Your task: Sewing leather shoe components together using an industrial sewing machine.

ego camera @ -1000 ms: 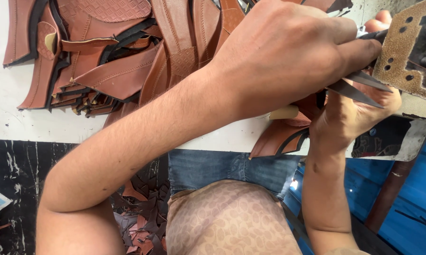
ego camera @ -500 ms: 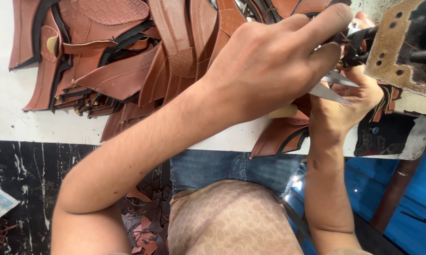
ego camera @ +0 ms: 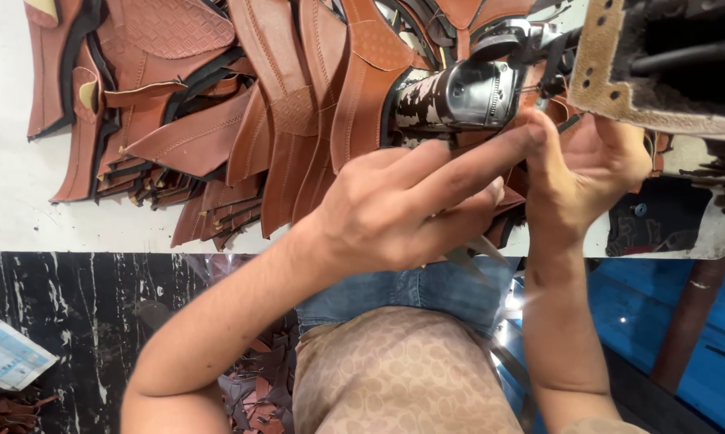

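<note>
My left hand (ego camera: 402,213) reaches across from the lower left. Its index finger stretches out to touch my right hand, and its curled lower fingers keep grey metal scissors (ego camera: 468,259) tucked under the palm. My right hand (ego camera: 591,165) is palm-up at the sewing machine and grips a brown leather piece (ego camera: 531,84) against the machine's metal cylinder arm (ego camera: 463,95). The needle area is hidden by the fingers and by the machine's tan perforated head (ego camera: 620,88).
A spread pile of brown and black stitched leather pieces (ego camera: 217,112) covers the white table (ego camera: 8,185) to the left. Leather scraps (ego camera: 254,386) and a small printed packet (ego camera: 8,358) lie on the dark marbled floor. A blue bin (ego camera: 700,337) stands at the lower right.
My left hand has drawn down and leftward, uncovering the machine's metal arm, and its index finger is now extended. The scissors moved from between the hands to under the left palm.
</note>
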